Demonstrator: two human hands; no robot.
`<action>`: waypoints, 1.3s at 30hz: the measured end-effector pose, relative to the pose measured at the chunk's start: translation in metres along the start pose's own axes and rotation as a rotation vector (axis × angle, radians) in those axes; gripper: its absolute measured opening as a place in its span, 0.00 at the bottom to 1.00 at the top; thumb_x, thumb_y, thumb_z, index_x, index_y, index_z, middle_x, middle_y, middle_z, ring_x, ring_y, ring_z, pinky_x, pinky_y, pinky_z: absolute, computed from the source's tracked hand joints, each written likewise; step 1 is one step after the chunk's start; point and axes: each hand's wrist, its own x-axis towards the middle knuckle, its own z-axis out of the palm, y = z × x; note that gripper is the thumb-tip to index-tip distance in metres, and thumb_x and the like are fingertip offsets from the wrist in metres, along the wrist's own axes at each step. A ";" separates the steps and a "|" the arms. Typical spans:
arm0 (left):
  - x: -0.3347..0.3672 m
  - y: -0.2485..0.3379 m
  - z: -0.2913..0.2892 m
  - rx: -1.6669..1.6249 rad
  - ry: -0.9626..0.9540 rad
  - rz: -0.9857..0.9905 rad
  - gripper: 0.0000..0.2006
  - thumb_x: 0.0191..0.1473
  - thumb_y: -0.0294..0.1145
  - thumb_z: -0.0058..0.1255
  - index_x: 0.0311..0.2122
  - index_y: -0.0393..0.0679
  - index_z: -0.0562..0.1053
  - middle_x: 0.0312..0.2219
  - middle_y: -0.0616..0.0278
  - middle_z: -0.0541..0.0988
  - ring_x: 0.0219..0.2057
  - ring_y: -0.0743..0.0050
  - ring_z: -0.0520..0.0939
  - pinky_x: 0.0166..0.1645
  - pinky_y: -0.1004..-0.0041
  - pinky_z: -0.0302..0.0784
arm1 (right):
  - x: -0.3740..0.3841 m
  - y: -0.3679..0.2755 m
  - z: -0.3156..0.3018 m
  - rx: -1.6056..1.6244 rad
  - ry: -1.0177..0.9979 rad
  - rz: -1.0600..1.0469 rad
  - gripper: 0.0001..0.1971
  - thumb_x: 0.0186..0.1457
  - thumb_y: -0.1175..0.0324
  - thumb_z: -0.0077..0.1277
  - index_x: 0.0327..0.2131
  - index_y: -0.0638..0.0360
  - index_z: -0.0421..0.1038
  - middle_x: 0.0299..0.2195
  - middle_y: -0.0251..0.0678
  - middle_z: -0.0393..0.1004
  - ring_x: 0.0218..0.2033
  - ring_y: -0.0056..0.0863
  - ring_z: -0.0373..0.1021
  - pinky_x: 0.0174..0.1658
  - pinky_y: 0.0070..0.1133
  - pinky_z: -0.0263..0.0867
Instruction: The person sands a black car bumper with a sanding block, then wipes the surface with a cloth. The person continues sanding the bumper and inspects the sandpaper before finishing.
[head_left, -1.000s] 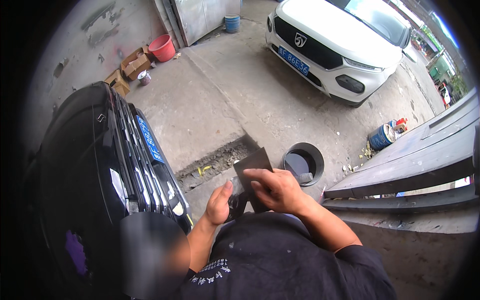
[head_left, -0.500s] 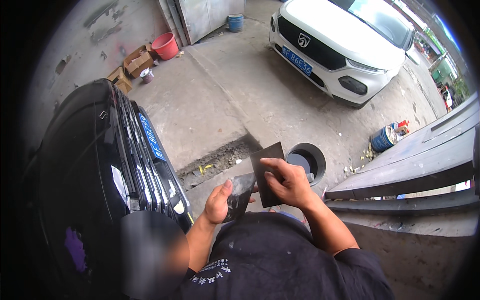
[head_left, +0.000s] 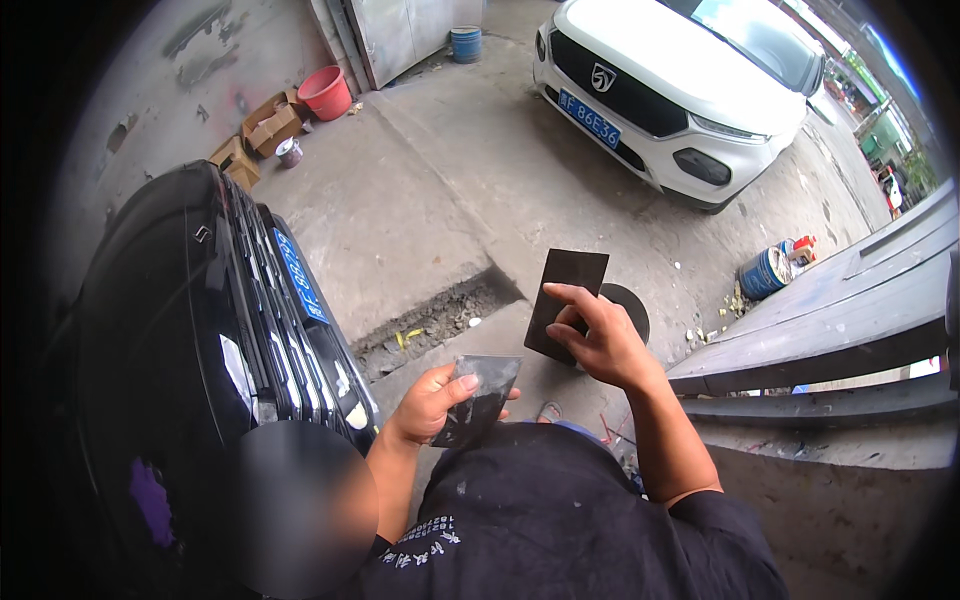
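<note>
My left hand (head_left: 422,408) grips a dark grey worn sandpaper sheet (head_left: 492,382), with the thumb on its pale-smeared face and fingertips showing past its far edge. Farther out and to the right, my right hand (head_left: 615,345) holds a dark brown sandpaper sheet (head_left: 578,268). Its index finger and thumb lie against the near face; fingers behind the sheet are hidden. The two sheets are apart. Beneath the right hand stands a black bucket (head_left: 637,308), mostly covered by the hand and sheet.
A black car (head_left: 150,300) with a purple patch stands close on my left. Ahead right is a white car (head_left: 660,90). A rubble-filled pit (head_left: 440,322) breaks the concrete floor. Grey panels (head_left: 840,300) flank my right, near a blue drum (head_left: 765,275). A red tub (head_left: 325,93) sits by the wall.
My right hand has lifted its sheet away from the left one, outward and to the right, over the bucket. The left hand and its sheet have barely shifted.
</note>
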 end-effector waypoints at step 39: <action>0.002 -0.005 -0.034 0.466 0.556 0.252 0.24 0.65 0.54 0.36 0.26 0.43 0.67 0.11 0.65 0.67 0.11 0.83 0.64 0.17 0.80 0.61 | -0.016 0.005 0.019 0.367 0.043 0.143 0.15 0.58 0.70 0.53 0.48 0.62 0.72 0.29 0.32 0.76 0.28 0.12 0.69 0.32 0.15 0.65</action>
